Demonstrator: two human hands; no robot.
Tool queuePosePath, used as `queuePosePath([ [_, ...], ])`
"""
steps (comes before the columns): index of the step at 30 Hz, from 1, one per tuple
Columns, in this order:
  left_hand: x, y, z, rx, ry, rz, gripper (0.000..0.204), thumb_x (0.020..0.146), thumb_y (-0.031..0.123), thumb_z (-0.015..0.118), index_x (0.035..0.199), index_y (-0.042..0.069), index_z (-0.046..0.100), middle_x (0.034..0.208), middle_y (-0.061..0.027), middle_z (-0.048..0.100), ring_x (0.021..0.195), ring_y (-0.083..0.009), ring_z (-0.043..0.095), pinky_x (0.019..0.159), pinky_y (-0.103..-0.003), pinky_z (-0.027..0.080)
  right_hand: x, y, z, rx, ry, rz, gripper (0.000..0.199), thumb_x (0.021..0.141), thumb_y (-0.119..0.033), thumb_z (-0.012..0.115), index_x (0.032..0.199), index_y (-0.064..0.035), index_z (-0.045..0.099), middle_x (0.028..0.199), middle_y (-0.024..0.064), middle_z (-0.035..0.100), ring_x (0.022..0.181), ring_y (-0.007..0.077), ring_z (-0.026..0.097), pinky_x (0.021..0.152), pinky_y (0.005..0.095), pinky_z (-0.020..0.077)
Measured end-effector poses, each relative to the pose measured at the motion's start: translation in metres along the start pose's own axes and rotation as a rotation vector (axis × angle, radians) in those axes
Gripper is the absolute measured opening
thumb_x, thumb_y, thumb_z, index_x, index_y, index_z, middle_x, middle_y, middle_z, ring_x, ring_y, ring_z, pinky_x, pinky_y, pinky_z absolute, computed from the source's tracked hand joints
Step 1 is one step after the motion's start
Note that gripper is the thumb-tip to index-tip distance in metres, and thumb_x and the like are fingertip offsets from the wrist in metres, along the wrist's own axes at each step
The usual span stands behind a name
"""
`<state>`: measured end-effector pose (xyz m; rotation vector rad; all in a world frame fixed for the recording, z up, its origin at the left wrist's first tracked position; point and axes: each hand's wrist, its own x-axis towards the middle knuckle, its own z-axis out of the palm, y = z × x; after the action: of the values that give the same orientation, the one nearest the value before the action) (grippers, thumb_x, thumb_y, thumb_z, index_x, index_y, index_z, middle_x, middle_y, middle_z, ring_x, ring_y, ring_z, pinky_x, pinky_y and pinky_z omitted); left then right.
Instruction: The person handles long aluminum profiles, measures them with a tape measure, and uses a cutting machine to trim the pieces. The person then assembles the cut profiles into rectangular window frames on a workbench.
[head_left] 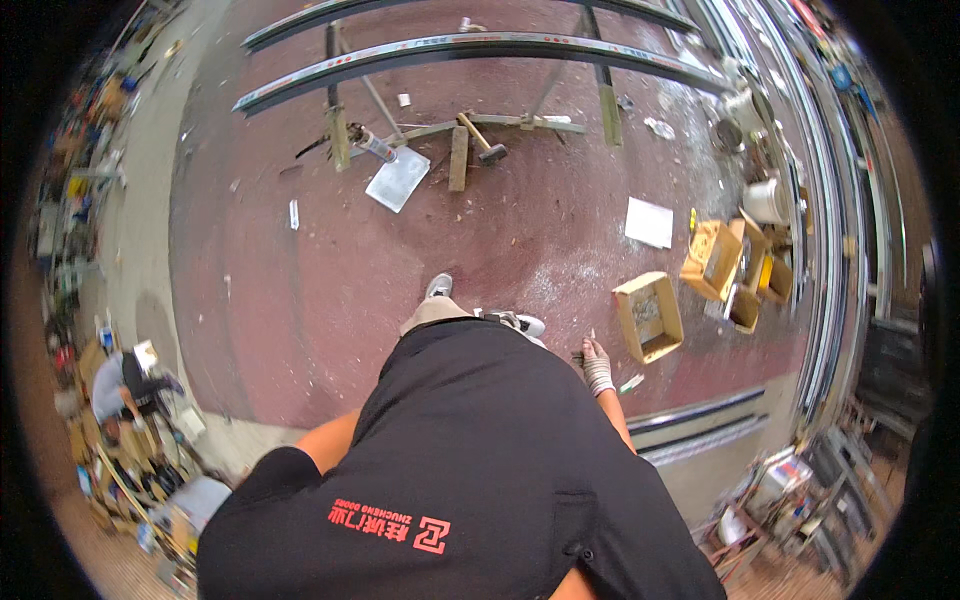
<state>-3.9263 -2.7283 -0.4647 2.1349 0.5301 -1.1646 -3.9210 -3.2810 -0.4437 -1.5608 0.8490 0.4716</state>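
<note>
My right hand (596,364), in a pale, striped glove or wrap, hangs beside my right hip. Its fingers look closed, and small dark bits show at their edge; what they hold is too small to name. Nearest to it is an open cardboard box (676,336) with small loose pieces inside, standing on the floor apart from the hand. A small white-and-green item (631,383) lies just below the hand. Of my left arm only a part by the elbow shows; my left hand is hidden behind my black shirt (480,430).
Ahead, long metal profiles (480,47) rest across a stand. Below them lie a hammer (490,152), a spray can (376,146) and a pale sheet (399,180). Several boxes (712,262) and a white bucket (766,201) stand at right. Another person (112,388) bends over clutter at far left.
</note>
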Motion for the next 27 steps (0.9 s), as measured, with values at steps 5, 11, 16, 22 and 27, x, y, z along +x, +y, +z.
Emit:
queuePosePath([
  [5,0.041,-0.058,-0.070,0.128,-0.117,0.039,0.041,0.096,0.038,0.060,0.102,0.000,0.074,0.101,-0.0132,0.074,0.092,-0.0273,0.070,0.083,-0.039,0.054,-0.092,0.035,0.068,-0.244,0.142,0.155,0.046,0.102,-0.036,0.055,0.132,-0.0025,0.060,0.105,0.0167,0.072,0.095,0.0263,0.070,0.084,0.0364,0.0542],
  [11,0.104,-0.083,-0.152,0.326,-0.202,0.081,0.041,0.096,0.038,0.060,0.102,0.000,0.074,0.100,-0.0120,0.074,0.092,-0.0261,0.070,0.083,-0.039,0.054,-0.209,0.075,0.116,-0.435,0.346,0.395,0.053,0.100,-0.048,0.050,0.129,-0.0056,0.064,0.127,0.0225,0.065,0.123,0.0379,0.060,0.104,0.0417,0.0455],
  [16,0.162,-0.026,-0.167,0.536,-0.303,0.214,0.041,0.096,0.038,0.061,0.101,0.000,0.074,0.098,-0.0110,0.074,0.091,-0.0251,0.070,0.082,-0.038,0.054,-0.262,0.112,0.146,-0.339,0.378,0.438,0.056,0.101,-0.047,0.047,0.131,-0.0018,0.062,0.128,0.0254,0.064,0.124,0.0393,0.058,0.105,0.0422,0.0445],
  [22,0.167,0.049,-0.106,0.766,-0.446,0.392,0.040,0.096,0.039,0.062,0.101,0.001,0.074,0.097,-0.0097,0.074,0.090,-0.0239,0.069,0.081,-0.038,0.053,-0.291,0.161,0.175,-0.275,0.342,0.460,0.054,0.099,-0.045,0.046,0.129,-0.0032,0.063,0.125,0.0241,0.066,0.121,0.0390,0.060,0.104,0.0443,0.0455],
  [27,0.128,0.083,0.014,0.988,-0.614,0.540,0.040,0.096,0.039,0.062,0.100,0.001,0.074,0.095,-0.0087,0.074,0.089,-0.0229,0.069,0.081,-0.037,0.053,-0.348,0.224,0.201,-0.136,0.386,0.447,0.060,0.099,-0.049,0.042,0.132,-0.0028,0.062,0.141,0.0217,0.056,0.133,0.0359,0.052,0.113,0.0440,0.0382],
])
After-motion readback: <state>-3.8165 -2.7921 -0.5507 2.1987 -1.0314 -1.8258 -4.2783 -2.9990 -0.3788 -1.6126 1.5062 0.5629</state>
